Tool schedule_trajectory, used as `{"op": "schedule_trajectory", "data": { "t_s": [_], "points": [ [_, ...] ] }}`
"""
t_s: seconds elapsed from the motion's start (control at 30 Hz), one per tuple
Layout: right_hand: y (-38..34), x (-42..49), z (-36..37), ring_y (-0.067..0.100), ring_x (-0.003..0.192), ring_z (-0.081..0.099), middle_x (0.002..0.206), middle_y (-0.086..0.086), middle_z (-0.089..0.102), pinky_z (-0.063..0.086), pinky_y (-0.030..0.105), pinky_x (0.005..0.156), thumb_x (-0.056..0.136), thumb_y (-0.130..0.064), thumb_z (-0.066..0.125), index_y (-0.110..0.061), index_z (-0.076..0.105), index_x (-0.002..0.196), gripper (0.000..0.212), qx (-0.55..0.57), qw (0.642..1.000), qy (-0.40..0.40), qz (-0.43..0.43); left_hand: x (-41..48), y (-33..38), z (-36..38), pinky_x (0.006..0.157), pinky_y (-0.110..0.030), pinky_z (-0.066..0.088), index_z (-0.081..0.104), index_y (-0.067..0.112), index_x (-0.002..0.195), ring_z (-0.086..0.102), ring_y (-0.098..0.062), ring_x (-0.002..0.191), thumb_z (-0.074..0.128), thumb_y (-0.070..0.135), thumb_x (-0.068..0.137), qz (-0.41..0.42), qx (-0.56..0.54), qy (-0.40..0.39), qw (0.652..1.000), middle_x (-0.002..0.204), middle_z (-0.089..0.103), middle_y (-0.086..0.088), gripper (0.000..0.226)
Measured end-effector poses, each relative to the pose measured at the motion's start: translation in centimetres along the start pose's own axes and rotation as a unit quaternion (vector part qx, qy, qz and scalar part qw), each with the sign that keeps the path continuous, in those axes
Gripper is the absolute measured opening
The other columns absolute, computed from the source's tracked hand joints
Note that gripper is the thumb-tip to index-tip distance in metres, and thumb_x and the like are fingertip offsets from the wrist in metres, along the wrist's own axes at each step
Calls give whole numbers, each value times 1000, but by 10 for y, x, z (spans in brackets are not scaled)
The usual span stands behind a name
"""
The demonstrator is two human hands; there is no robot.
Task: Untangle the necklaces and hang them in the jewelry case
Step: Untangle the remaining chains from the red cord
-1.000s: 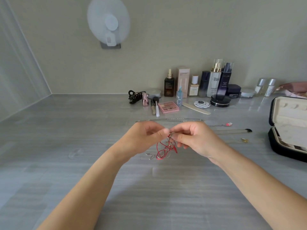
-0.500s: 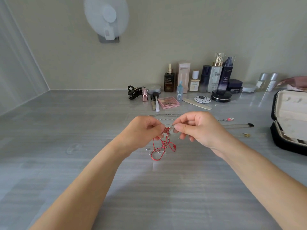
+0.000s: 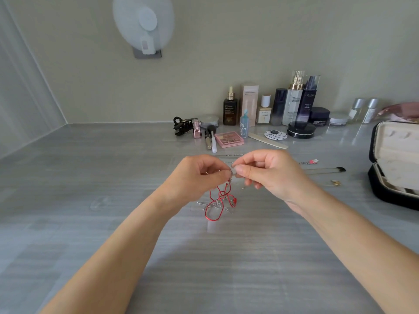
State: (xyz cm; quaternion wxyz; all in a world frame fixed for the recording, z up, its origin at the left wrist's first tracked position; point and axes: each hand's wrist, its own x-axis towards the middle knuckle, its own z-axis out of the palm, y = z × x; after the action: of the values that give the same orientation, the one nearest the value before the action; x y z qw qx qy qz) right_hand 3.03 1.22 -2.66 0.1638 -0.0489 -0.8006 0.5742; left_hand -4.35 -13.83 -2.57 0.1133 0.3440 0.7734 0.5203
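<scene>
**Q:** Where are the necklaces?

**A:** A tangle of red cord and silver chain (image 3: 218,200) hangs from two hands above the grey table (image 3: 90,168). It is well to the left of the open black jewelry case (image 3: 383,191), and its lowest loops seem to touch the table.

**Q:** How is it held?

**A:** The left hand (image 3: 199,175) pinches the top of the tangle between thumb and fingertips. The right hand (image 3: 269,173), on the side nearer the case, pinches the same spot, and the fingertips of the two hands meet.

**Q:** Anything else?

**A:** A pink charm (image 3: 314,161) on a chain lies between the hands and the case. Cosmetic bottles (image 3: 292,105) stand by the wall, behind and to the left of the case.
</scene>
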Motion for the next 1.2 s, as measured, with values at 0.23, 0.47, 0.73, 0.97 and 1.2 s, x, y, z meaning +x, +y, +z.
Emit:
{"op": "schedule_trajectory", "data": {
  "t_s": [0.23,0.47,0.73,0.97,1.2],
  "points": [
    [-1,-4,2,0,52,57,74,-4,66,40,16,49,84,-12,62,-20,67,84,9,12,998,-34,44,0,1,-3,50,-11,39,66,24,68,49,0,47,65,15,83,-17,-77,31,996,50,58,14,18],
    [-1,-6,9,-1,44,48,46,-15,58,35,7,44,77,-19,71,-21,67,70,9,14,999,-26,24,-1,3,-1,49,-9,41,69,20,70,49,1,46,66,13,82,-18,-93,29,995,50,61,13,14],
    [-3,-6,7,-2,41,49,46,-16,60,34,6,42,81,-14,68,-21,69,71,12,-5,1000,25,6,-1,5,-3,46,-14,34,69,28,68,44,0,48,69,15,80,-8,-48,72,996,49,55,13,18],
    [-5,-5,7,-1,40,48,55,-4,59,33,7,40,78,-9,69,-21,67,66,17,12,998,65,6,-3,8,-1,38,-11,30,66,29,66,44,-3,48,68,13,81,-5,-22,83,996,57,56,8,21],
    [-2,-3,7,0,42,50,62,2,60,34,9,41,81,-10,64,-20,66,66,18,7,997,70,7,-4,9,-2,40,-12,32,66,26,69,47,1,45,68,12,81,-12,-39,74,996,57,56,10,18]
  ]
}}
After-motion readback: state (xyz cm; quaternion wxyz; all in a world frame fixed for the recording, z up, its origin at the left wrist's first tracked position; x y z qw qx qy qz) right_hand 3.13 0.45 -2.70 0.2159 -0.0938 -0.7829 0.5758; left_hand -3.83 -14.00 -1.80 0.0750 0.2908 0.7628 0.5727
